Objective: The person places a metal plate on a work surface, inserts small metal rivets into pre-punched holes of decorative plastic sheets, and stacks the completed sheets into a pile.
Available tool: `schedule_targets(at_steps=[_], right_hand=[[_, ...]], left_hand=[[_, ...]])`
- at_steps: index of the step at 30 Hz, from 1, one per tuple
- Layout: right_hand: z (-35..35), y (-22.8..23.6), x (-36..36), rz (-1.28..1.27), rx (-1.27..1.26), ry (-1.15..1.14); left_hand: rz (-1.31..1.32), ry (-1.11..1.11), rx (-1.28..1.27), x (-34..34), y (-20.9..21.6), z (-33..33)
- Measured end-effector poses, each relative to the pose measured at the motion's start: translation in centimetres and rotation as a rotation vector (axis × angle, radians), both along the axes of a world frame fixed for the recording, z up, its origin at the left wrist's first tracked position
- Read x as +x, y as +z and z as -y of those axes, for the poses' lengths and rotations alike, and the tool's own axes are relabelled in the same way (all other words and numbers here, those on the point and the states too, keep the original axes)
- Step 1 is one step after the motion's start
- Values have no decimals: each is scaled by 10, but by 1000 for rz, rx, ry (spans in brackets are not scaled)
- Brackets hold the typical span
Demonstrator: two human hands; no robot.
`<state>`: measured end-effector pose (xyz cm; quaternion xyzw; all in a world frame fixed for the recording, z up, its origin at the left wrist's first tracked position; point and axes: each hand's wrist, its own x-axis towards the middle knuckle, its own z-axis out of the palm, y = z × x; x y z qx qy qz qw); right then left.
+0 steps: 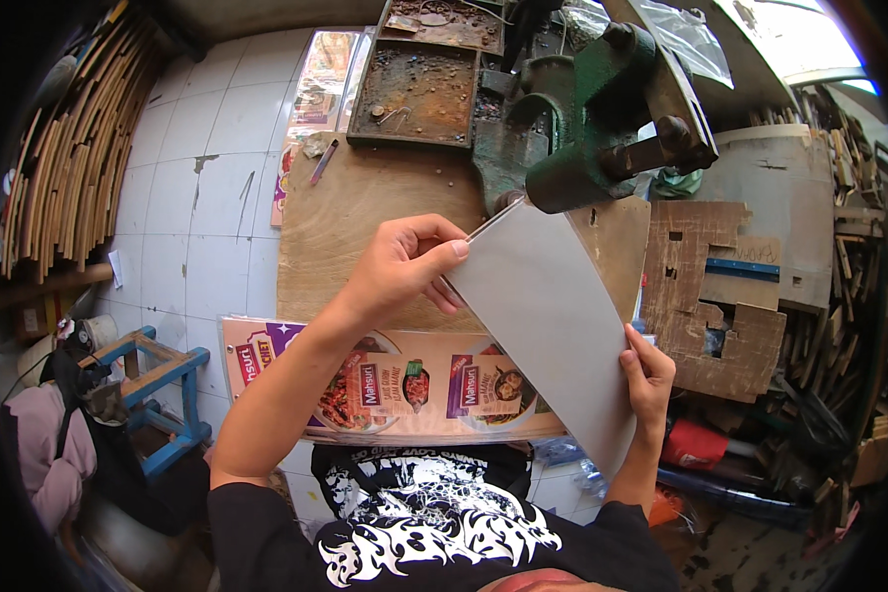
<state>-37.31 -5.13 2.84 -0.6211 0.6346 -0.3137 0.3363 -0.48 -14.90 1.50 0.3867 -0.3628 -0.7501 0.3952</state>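
Under your arms runs the wooden table (365,212), a bare plank top with white floor tiles (192,178) showing to its left. At the far right of the table sits the green bench vise (587,109), its screw and handle jutting toward the right, and just behind and left of it lie two rusty metal trays (414,94) scattered with small bits. A printed food-package sheet (405,380) lies across the near edge of the table, partly under your left forearm. Right of the table a notched piece of cardboard (710,296) leans among stacked clutter, and far left a bundle of wooden strips (69,168) stands against the wall, with a blue stool (163,380) below it. You hold a grey metal sheet (548,306) slanting from the vise down toward your right side; its upper end reaches the vise jaws, though you cannot tell whether it is clamped there. Your left hand (405,266) pinches the sheet's upper left edge, its grip closed with thumb on top and fingers beneath. Your right hand (649,380) cups the lower right edge, its grip narrow around the sheet. A small purple pen-like tool (324,161) lies at the table's far left corner.
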Motion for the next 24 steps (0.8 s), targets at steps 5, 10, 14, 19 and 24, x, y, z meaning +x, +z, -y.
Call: schedule_targets(at_steps=[5,10,14,19,24], right_hand=[[-1,-1,-3,-5,15,-19],[0,-3,-4,0,-2,-17],[3,0,2,-13,-10,-3],[3,-2,1,-19,-4,-8],[4,-1,3,-6,11,-14]], left_hand=[[-12,-15,-8,1,2,0],[-15,-26,3,0,1,1],[-32,-14,18,0,0,2],[-23,-1,39,0,0,3],[-17,13,44,0,0,3]])
